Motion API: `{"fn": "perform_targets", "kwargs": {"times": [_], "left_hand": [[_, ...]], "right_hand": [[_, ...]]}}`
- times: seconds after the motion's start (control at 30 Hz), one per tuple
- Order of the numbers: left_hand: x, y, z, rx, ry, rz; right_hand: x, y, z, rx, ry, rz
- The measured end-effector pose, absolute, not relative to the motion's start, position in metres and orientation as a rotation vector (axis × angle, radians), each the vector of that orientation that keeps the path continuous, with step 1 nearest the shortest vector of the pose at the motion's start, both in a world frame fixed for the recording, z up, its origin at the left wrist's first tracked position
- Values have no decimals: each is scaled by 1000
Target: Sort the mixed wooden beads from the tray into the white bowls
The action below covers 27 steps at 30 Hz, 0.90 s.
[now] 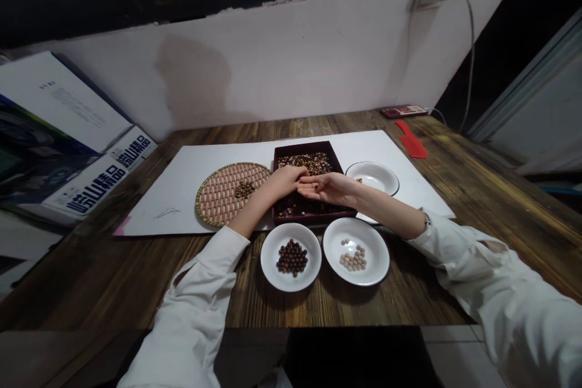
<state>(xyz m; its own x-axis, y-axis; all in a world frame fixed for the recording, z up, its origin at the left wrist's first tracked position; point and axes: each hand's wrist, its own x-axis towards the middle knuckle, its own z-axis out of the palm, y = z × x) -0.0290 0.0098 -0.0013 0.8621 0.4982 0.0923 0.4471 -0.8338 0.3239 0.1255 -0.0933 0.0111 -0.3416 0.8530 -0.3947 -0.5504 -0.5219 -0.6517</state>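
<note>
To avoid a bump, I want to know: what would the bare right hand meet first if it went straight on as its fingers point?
Most likely the bare left hand, near its wrist; the right hand points leftward at it, but depth is unclear.

Mixed beads (313, 162): brown, yellow and pale, crowding the far end, strays near!
Rectangular tray (313, 217): dark red, lying flat, dead centre!

The box (302, 217) is dark maroon, the comb (412, 142) red, the bowls (291, 282) white.
</note>
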Motion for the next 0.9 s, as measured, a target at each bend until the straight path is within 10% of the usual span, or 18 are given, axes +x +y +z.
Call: {"fn": "perform_targets", "kwargs": {"times": [0.9], "left_hand": [[-29,2,5,2809,745,217]], "right_hand": [[126,-92,11,-945,-517,1904]]}}
